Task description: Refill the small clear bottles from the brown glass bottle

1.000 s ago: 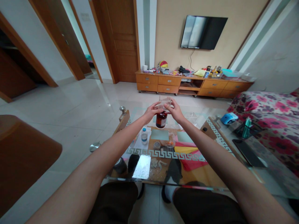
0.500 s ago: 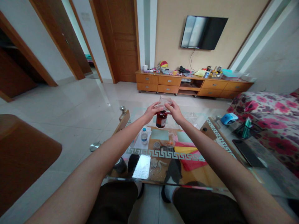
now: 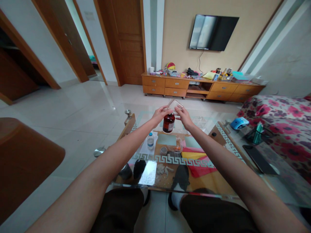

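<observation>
Between my two hands is a clear, see-through container, tilted, over the top of an amber reagent bottle with a white label. My left hand grips the container's left side, its thumb close to the bottle's neck. Around the right side are the fingers of my right hand. The bottle is upright over the glass table; whether my fingers also touch its neck I cannot tell. Nearer to me stands a small water bottle with a blue cap.
Under the glass lie a red and yellow cloth, a round clear tub and crumpled white tissue. At right are a pen holder, a blue box and a dark tablet. A brown stool stands left.
The clear container has turned from fairly level to tilted. My right hand has shifted slightly right, its fingers more spread, and the amber bottle's top shows more.
</observation>
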A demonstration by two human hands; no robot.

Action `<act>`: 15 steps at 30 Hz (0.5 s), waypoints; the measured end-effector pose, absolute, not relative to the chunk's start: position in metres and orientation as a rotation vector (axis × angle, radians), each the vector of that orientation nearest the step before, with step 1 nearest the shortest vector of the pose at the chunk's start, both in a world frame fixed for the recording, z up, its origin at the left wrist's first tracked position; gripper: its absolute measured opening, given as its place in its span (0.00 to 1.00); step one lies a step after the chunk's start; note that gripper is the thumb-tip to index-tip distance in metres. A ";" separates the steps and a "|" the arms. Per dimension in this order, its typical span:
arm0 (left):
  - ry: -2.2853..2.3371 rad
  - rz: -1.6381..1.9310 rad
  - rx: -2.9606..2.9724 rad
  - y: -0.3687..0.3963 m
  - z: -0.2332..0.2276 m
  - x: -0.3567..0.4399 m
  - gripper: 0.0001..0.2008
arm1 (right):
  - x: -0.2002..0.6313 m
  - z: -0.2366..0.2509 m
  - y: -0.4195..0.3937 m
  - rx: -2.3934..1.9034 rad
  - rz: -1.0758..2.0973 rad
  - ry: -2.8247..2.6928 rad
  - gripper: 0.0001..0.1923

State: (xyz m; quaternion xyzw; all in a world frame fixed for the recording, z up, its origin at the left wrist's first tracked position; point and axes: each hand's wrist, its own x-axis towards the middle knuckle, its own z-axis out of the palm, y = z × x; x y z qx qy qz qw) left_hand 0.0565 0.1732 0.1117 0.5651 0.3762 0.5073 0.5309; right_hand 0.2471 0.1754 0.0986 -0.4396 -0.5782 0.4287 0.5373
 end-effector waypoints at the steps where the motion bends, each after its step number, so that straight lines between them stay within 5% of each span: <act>1: 0.904 1.211 1.357 0.173 0.113 0.057 0.37 | 0.248 0.097 0.176 -1.048 1.023 -1.383 0.37; 8: 0.867 1.211 1.384 0.174 0.114 0.060 0.35 | 0.266 0.110 0.184 -1.024 0.805 -1.512 0.56; 15: 0.835 1.208 1.374 0.182 0.109 0.067 0.38 | 0.276 0.115 0.187 -0.923 0.714 -1.639 0.42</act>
